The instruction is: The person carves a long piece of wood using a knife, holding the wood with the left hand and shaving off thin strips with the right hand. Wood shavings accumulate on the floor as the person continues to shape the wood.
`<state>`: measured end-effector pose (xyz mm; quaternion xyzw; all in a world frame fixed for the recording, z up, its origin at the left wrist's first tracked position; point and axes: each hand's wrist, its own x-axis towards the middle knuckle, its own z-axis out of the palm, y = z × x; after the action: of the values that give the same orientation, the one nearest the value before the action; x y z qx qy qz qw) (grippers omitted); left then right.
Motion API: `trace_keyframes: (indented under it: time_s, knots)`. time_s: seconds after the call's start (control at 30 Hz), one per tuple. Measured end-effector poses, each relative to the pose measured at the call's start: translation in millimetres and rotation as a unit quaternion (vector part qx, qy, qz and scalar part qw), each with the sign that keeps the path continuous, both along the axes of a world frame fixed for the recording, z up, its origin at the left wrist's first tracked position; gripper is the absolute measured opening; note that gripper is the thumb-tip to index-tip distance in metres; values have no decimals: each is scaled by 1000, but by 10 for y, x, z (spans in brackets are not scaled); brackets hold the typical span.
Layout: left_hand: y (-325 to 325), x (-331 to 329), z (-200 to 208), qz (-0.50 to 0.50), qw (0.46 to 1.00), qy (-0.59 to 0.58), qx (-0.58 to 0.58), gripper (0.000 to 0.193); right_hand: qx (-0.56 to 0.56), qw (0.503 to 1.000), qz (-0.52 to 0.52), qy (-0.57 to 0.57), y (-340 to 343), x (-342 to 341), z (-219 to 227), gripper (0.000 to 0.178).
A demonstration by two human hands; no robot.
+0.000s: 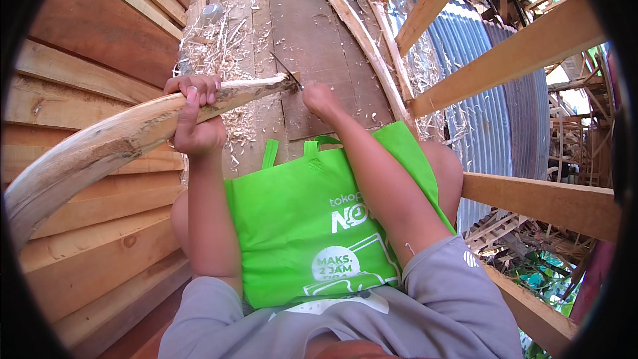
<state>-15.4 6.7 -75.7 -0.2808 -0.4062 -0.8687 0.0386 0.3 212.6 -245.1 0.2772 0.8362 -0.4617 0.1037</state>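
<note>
My left hand [196,114] is wrapped round a long, curved, debarked wooden pole [100,145], a short way back from its narrow end. The pole runs from the lower left up to the middle, its thick end at the left rim. My right hand [320,101] is closed on a knife [286,68] with a thin dark blade. That blade lies across the tip of the pole, slanting up to the left. The knife's handle is hidden in my fist. A bright green cloth bag [299,226] with white print covers my lap, below both hands.
Pale wood shavings [212,50] litter the plank floor [299,13], near a clear plastic cup [212,12]. Two peeled poles [355,26] lie ahead on the right. A plank wall [86,93] rises at left; wooden rails [505,60] and corrugated metal sheets [475,100] stand at right.
</note>
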Motion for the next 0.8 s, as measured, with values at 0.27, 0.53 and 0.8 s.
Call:
trace_keyframes:
  time_s: [0.27, 0.53, 0.8]
  knots:
    - [-64, -32, 49, -51, 997, 39, -40, 18, 46, 998, -51, 3, -214, 28, 569, 60]
    - [-122, -118, 55, -102, 991, 73, -57, 19, 79, 995, -39, 41, -46, 77, 563, 55]
    - [-91, -69, 87, -96, 992, 62, -57, 18, 105, 994, 31, -16, 15, 49, 602, 56]
